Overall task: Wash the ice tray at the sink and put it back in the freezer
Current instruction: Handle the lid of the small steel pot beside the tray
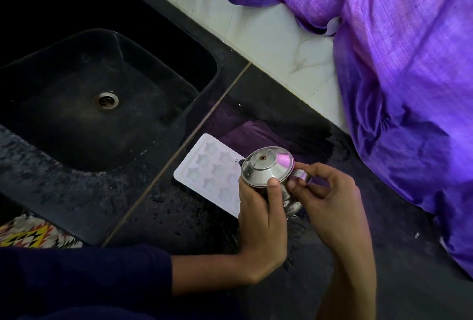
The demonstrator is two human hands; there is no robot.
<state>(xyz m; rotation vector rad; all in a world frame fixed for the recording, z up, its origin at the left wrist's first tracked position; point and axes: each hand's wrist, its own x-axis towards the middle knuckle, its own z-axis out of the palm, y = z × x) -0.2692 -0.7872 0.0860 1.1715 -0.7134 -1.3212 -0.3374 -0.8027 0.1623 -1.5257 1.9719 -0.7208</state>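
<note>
A white ice tray [210, 168] with star-shaped cells lies flat on the wet black counter, just right of the sink [194, 74]. Over the tray's near right part I hold a small steel jug [267, 166] with a lid. My left hand [263, 220] wraps around the jug's body, thumb on the lid's rim. My right hand [330, 199] pinches the jug's handle. The jug tilts toward the tray. The hands and jug hide the tray's near right corner.
The black sink holds nothing; its steel drain [105, 100] is in the middle. A purple cloth [409, 63] is heaped along the right of the counter against the white tiled wall [276, 38]. A patterned mat [33, 235] shows below the counter edge at left.
</note>
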